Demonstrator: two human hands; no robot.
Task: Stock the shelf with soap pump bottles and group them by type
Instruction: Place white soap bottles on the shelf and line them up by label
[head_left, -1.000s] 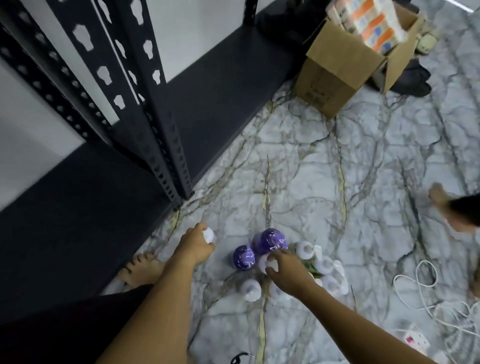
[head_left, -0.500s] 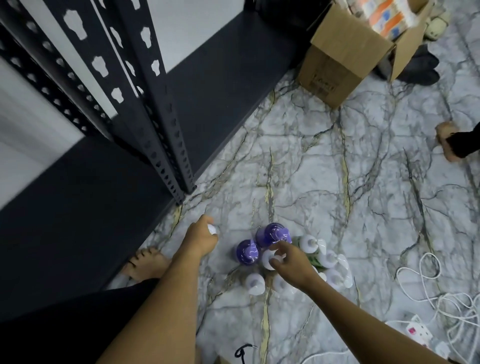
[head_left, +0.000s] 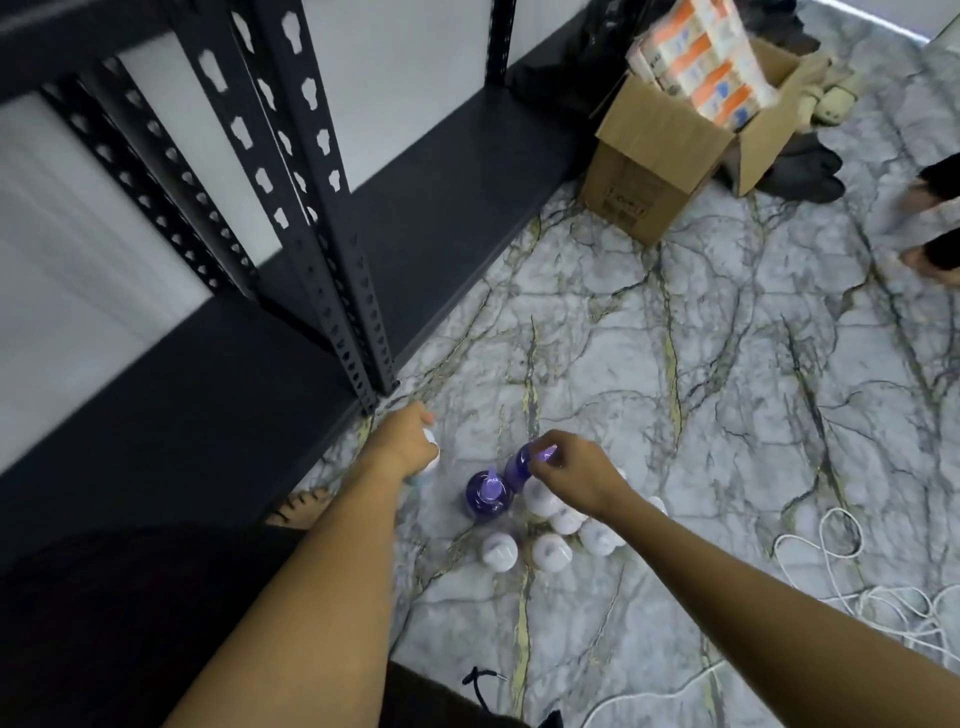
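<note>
A cluster of soap pump bottles stands on the marble floor: two purple ones (head_left: 487, 492) and several white ones (head_left: 550, 553). My left hand (head_left: 408, 447) is closed around the top of a white pump bottle (head_left: 431, 457) at the cluster's left edge. My right hand (head_left: 574, 475) pinches the pump head of the farther purple bottle (head_left: 522, 462). The black metal shelf (head_left: 218, 395) lies to the left, its lowest board bare.
A shelf upright (head_left: 337, 270) stands just beyond my left hand. An open cardboard box (head_left: 660, 156) with orange-white packs sits at the back. White cables (head_left: 852, 587) lie at the right. Another person's feet (head_left: 930, 223) are at the far right. My bare foot (head_left: 301, 509) rests near the shelf.
My right hand moved from a white bottle's top up to the farther purple bottle's pump. My left hand kept its hold on the white bottle. The other person's feet shifted.
</note>
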